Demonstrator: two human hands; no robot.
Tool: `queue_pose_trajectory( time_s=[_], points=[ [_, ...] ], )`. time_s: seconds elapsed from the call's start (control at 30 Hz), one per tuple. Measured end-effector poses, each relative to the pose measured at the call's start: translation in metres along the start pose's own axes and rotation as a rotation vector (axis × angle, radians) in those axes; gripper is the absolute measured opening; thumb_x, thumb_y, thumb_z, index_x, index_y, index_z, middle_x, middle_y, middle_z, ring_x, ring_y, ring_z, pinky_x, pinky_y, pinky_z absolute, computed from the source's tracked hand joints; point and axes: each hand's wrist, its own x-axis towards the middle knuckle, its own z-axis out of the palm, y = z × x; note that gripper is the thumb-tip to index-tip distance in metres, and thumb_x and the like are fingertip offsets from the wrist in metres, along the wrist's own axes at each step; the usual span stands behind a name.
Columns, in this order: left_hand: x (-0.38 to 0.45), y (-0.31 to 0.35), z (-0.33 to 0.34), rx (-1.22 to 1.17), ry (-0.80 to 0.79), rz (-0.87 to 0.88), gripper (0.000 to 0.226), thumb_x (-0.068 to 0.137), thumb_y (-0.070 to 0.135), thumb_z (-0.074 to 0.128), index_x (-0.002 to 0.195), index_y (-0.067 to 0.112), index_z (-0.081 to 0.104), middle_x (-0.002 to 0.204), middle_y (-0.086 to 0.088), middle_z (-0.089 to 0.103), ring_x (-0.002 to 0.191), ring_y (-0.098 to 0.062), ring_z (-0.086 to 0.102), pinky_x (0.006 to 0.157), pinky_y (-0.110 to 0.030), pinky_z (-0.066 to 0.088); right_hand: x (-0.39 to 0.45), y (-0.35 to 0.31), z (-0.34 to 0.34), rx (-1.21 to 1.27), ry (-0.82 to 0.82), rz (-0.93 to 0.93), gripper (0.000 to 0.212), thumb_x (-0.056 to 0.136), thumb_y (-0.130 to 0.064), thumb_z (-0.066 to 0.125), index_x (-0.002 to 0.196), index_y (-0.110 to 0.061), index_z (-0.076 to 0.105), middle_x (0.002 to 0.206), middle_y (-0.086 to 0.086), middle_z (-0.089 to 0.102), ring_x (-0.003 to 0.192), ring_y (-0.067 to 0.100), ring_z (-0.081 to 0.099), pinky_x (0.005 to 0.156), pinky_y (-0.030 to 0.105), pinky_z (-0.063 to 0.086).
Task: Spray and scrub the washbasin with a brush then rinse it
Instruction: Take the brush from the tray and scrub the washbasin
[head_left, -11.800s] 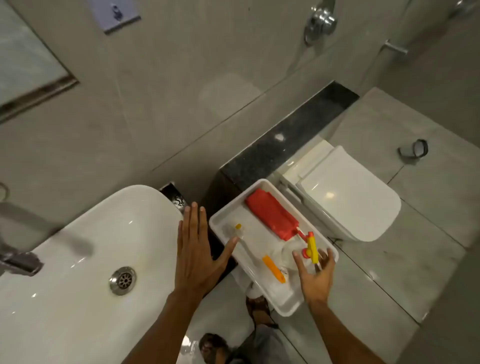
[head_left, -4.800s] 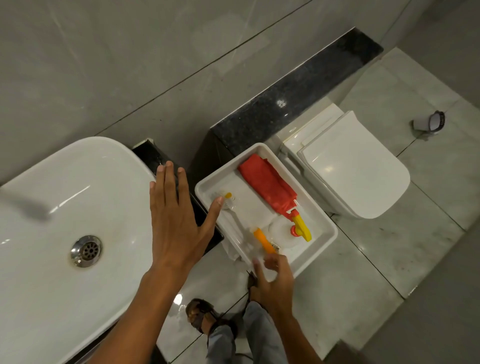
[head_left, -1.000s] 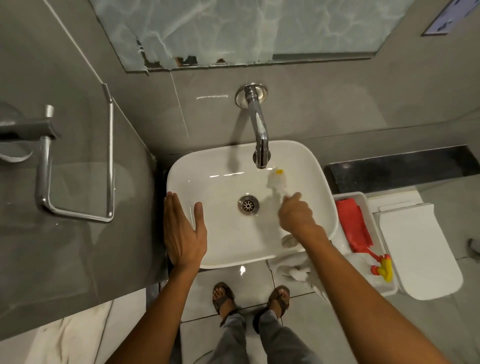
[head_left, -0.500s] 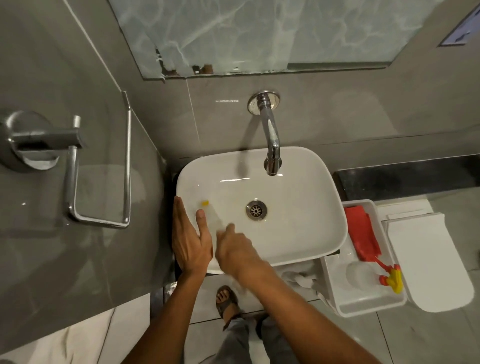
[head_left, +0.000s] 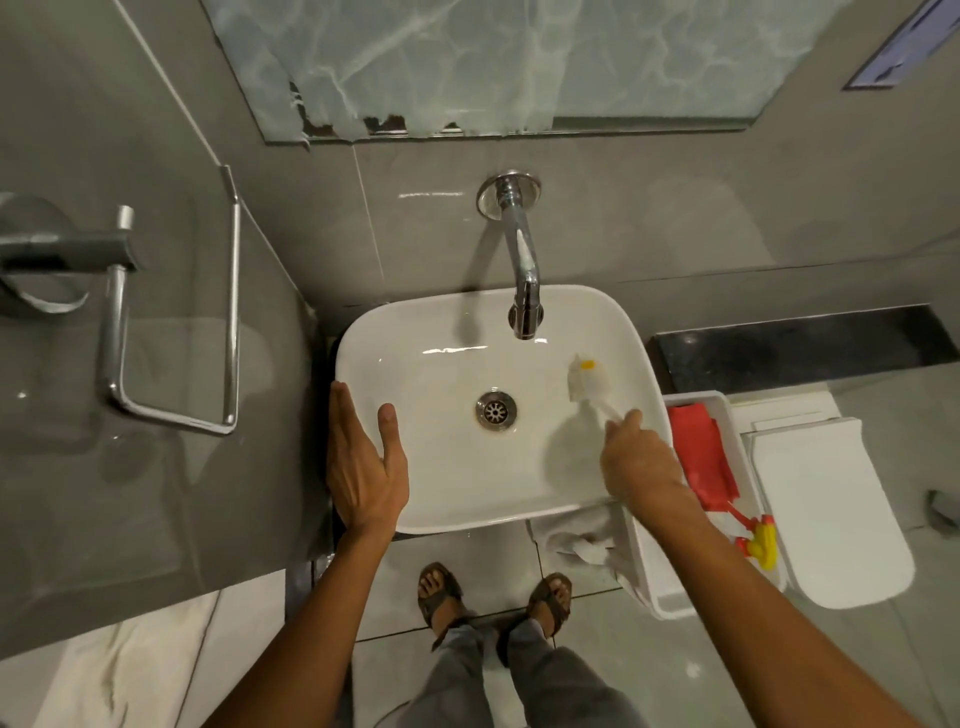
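White brush (head_left: 589, 379) head beyond right hand (head_left: 641, 462) grip.

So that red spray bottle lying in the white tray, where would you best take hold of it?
Probably around the neck, just behind the yellow trigger. The spray bottle lies flat in the tray, its red body toward the wall and its trigger end toward the person, so that end is nearest. Come from above, since the tray walls block the sides. The right hand holds the brush; the left hand rests on the washbasin rim.
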Motion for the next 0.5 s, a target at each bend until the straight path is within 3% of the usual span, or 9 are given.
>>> queue_pose_trajectory(
  time_s=[0.1,0.23,0.3,0.4,0.5],
  points=[
    [-0.001,0.002,-0.001,-0.02,0.005,-0.008,0.09,0.103,0.079,0.017,0.172,0.021,0.02,0.175,-0.009,0.033,0.155,-0.037,0.044,0.121,-0.051,0.041,-0.04,0.004,0.019,0.023,-0.17,0.031,0.036,0.115,-0.031,0.031,0.133,-0.004,0.046,0.129,0.023,0.066,0.119,0.041,0.068,0.101,0.05,0.055],
    [-0.001,0.003,-0.002,-0.032,-0.004,-0.017,0.09,0.103,0.079,0.017,0.172,0.022,0.019,0.176,-0.009,0.032,0.156,-0.036,0.043,0.122,-0.054,0.042,-0.094,-0.022,0.036,-0.095,-0.446,-0.216,0.038,0.113,-0.012,0.034,0.148,-0.001,0.045,0.148,0.024,0.05,0.135,0.042,0.056,0.104,0.042,0.048],
    [-0.002,0.002,-0.003,-0.027,-0.012,-0.019,0.09,0.103,0.079,0.015,0.173,0.023,0.017,0.176,-0.008,0.03,0.157,-0.035,0.041,0.124,-0.054,0.04,-0.113,-0.051,0.04,-0.086,-0.559,-0.309,0.037,0.113,-0.011,0.035,0.146,-0.002,0.049,0.149,0.023,0.046,0.138,0.041,0.052,0.104,0.042,0.047],
    [-0.002,0.003,-0.003,-0.014,-0.013,-0.018,0.09,0.102,0.08,0.012,0.173,0.025,0.015,0.177,-0.006,0.028,0.158,-0.034,0.038,0.125,-0.052,0.038,-0.122,-0.095,0.043,-0.027,-0.611,-0.378,0.036,0.113,-0.013,0.034,0.142,-0.003,0.052,0.147,0.021,0.046,0.136,0.041,0.052,0.103,0.043,0.049],
    [-0.001,0.001,-0.002,-0.01,-0.017,-0.014,0.09,0.102,0.08,0.013,0.173,0.025,0.014,0.178,-0.006,0.027,0.159,-0.034,0.038,0.125,-0.053,0.038,-0.108,-0.126,0.047,0.117,-0.592,-0.334,0.039,0.114,-0.02,0.033,0.142,0.001,0.052,0.145,0.024,0.052,0.132,0.04,0.06,0.109,0.046,0.052]
  ],
)
